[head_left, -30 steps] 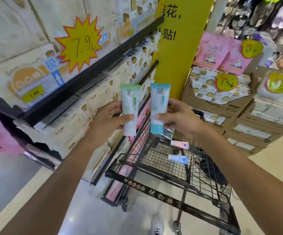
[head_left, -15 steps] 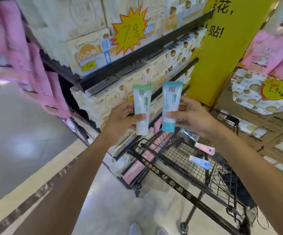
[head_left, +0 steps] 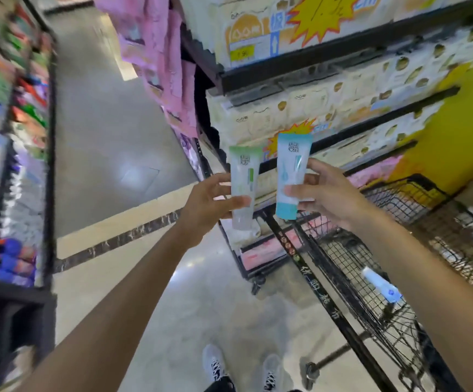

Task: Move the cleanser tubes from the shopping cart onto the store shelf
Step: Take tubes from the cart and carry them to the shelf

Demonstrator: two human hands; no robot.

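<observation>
My left hand (head_left: pixel 207 202) grips a white cleanser tube with a green top (head_left: pixel 243 182), held upright. Beside it my right hand (head_left: pixel 325 193) grips a white tube with teal ends (head_left: pixel 290 171), also upright. Both tubes are raised in front of the corner of a black store shelf (head_left: pixel 314 66). The black wire shopping cart (head_left: pixel 342 278) stands low on the right, and a light blue tube (head_left: pixel 382 284) lies in its basket, partly behind my right forearm.
The shelf on the right is stacked with cream tissue packs (head_left: pixel 300 106) and yellow starburst price tags (head_left: pixel 325 18); pink packs (head_left: pixel 170 66) hang at its end. An aisle floor (head_left: pixel 110 131) runs ahead, with a blurred colourful shelf (head_left: pixel 9 137) on the left. My shoes (head_left: pixel 215 366) are below.
My view has swung left: the shelf and cart slid to the right and an aisle with another shelf came into sight. Both hands keep their tubes, held upright side by side.
</observation>
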